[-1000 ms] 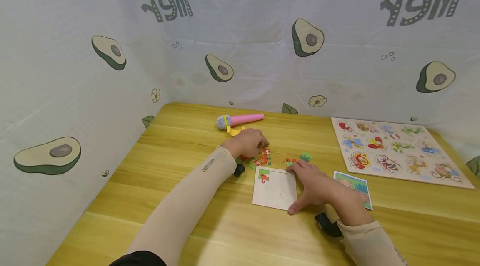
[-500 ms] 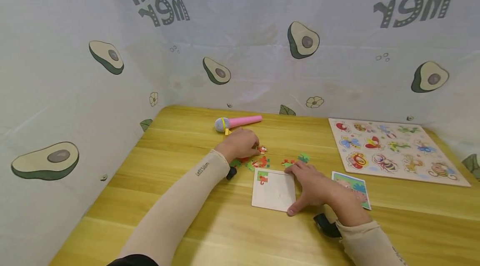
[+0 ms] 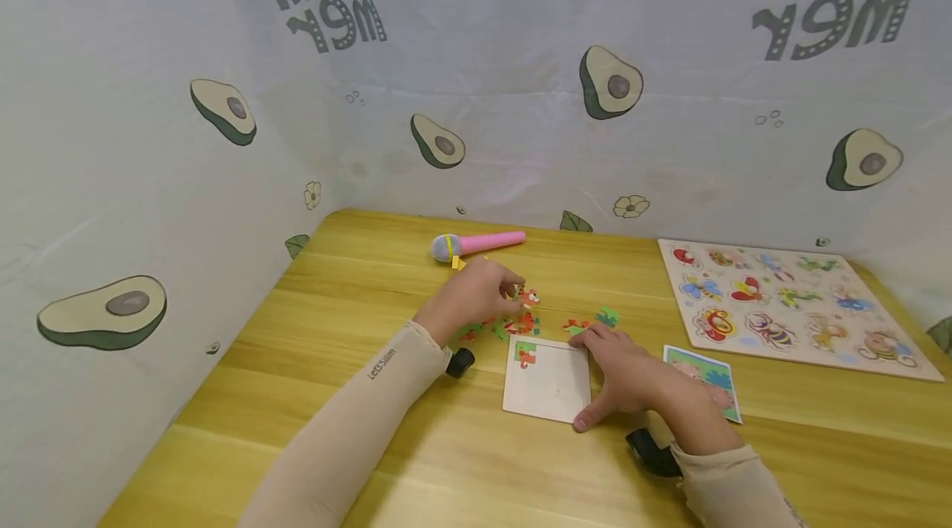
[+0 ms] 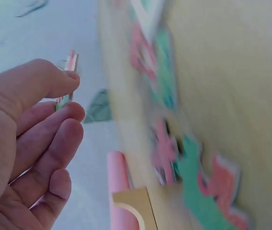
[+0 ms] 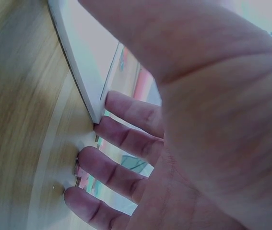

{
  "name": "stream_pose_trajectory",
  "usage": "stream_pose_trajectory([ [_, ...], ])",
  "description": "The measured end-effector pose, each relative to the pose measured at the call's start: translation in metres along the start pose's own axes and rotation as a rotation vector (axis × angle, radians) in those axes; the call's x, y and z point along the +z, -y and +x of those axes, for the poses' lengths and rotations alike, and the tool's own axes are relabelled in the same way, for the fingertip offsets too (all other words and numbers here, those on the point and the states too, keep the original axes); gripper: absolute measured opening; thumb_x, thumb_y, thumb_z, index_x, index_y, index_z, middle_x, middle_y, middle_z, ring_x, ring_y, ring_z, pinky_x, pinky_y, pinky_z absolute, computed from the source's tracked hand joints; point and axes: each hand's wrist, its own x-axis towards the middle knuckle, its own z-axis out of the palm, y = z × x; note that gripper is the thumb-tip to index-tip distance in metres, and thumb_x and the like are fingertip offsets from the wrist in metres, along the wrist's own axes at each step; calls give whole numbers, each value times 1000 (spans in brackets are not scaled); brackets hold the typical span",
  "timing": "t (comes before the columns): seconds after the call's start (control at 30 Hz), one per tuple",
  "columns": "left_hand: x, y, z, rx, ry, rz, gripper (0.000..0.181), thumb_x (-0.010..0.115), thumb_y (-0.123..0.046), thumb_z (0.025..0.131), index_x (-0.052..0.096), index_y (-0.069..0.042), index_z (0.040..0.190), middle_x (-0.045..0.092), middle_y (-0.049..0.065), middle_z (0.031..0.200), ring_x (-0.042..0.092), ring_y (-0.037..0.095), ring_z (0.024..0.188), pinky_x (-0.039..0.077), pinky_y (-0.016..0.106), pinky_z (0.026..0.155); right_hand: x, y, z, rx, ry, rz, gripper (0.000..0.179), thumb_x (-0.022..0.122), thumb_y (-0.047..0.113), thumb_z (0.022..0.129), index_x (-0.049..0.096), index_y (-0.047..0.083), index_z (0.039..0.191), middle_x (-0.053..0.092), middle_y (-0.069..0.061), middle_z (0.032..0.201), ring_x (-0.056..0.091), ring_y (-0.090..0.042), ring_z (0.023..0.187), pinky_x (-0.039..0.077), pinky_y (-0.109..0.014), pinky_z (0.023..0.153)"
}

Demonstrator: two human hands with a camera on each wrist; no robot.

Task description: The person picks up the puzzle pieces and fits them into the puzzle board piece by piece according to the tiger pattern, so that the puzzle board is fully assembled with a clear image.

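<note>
My left hand (image 3: 476,295) pinches an orange puzzle piece (image 3: 529,297) between thumb and fingertips, above the loose pieces. In the left wrist view the puzzle piece (image 4: 72,64) shows edge-on, raised off the table. Below the hand lie several red and green puzzle pieces (image 3: 521,325). The square wooden puzzle tray (image 3: 548,386) has one green-and-orange piece (image 3: 525,354) in its upper left corner. My right hand (image 3: 628,367) holds the tray by its right side, thumb at the near corner and fingers at the far one, as the right wrist view partly shows.
A pink toy microphone (image 3: 483,243) lies at the back, with a yellow arch-shaped piece (image 3: 458,263) partly hidden by the left hand. Several loose pieces (image 3: 606,316) lie beyond the tray. A picture card (image 3: 705,379) and a large insect puzzle board (image 3: 788,301) lie on the right.
My left hand has picked the orange puzzle piece out of the loose pieces and drawn back slightly toward me with it. The right hand and the tray have stayed in place.
</note>
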Motion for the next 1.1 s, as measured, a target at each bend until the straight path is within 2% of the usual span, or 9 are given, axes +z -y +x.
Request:
stream_pose_trajectory([
  [0.1, 1, -6, -10, 44, -16, -80, 33, 76, -19, 89, 75, -6, 120, 74, -7, 89, 62, 0, 74, 49, 18, 67, 0, -1, 0, -2, -2, 2, 110, 94, 58, 52, 51, 4, 136, 45, -16, 136, 40, -45, 126, 35, -67, 102],
  [0.27, 5, -14, -24, 123, 8, -94, 28, 78, -20, 88, 78, -5, 111, 69, -12, 76, 60, -2, 68, 48, 17, 66, 0, -1, -1, -4, -6, -1, 110, 94, 59, 52, 51, 3, 136, 46, -16, 134, 40, -45, 125, 35, -67, 101],
  [0.4, 10, -16, -33, 131, 33, -103, 26, 80, -24, 87, 79, -7, 107, 64, -17, 69, 58, -2, 63, 47, 16, 62, 1, -2, -2, -10, -17, -5, 109, 94, 59, 52, 51, 3, 135, 47, -16, 133, 41, -46, 125, 36, -66, 101],
  [0.63, 19, -13, -45, 133, 70, -154, 25, 84, -25, 84, 80, -9, 103, 62, -18, 65, 57, -1, 60, 46, 18, 58, 3, -3, 0, -26, -16, -10, 109, 93, 60, 54, 51, 3, 136, 46, -17, 135, 40, -47, 128, 35, -66, 101],
  [0.87, 23, -13, -45, 150, 98, -79, 24, 84, -30, 84, 79, -14, 101, 60, -17, 65, 54, -1, 60, 45, 17, 60, 3, -3, 0, -17, -14, -8, 109, 94, 60, 53, 51, 3, 137, 46, -17, 136, 38, -48, 130, 34, -67, 101],
  [0.93, 24, -14, -45, 160, 103, -47, 24, 83, -33, 84, 79, -16, 100, 60, -18, 65, 54, -2, 61, 48, 19, 68, 3, -3, 0, -14, -14, -8, 109, 94, 60, 53, 51, 3, 137, 46, -17, 136, 38, -48, 130, 34, -68, 101],
  [1.0, 25, -15, -45, 160, 108, -4, 24, 83, -36, 84, 79, -19, 100, 59, -19, 65, 53, -3, 61, 49, 24, 85, 3, -3, 0, -16, -13, -10, 109, 94, 60, 53, 51, 3, 136, 46, -17, 136, 38, -48, 130, 34, -68, 101],
  [1.07, 26, -15, -45, 154, 114, 36, 25, 82, -39, 84, 79, -20, 100, 58, -20, 65, 52, -4, 61, 43, 32, 101, 2, -3, 0, -19, -12, -11, 109, 93, 60, 53, 51, 3, 136, 47, -17, 135, 39, -48, 130, 34, -67, 101],
  [1.1, 27, -15, -45, 150, 117, 48, 25, 82, -40, 84, 79, -21, 100, 58, -20, 65, 52, -4, 61, 42, 33, 103, 2, -2, 0, -20, -12, -12, 109, 93, 60, 54, 51, 3, 136, 46, -17, 135, 39, -48, 129, 34, -67, 101],
])
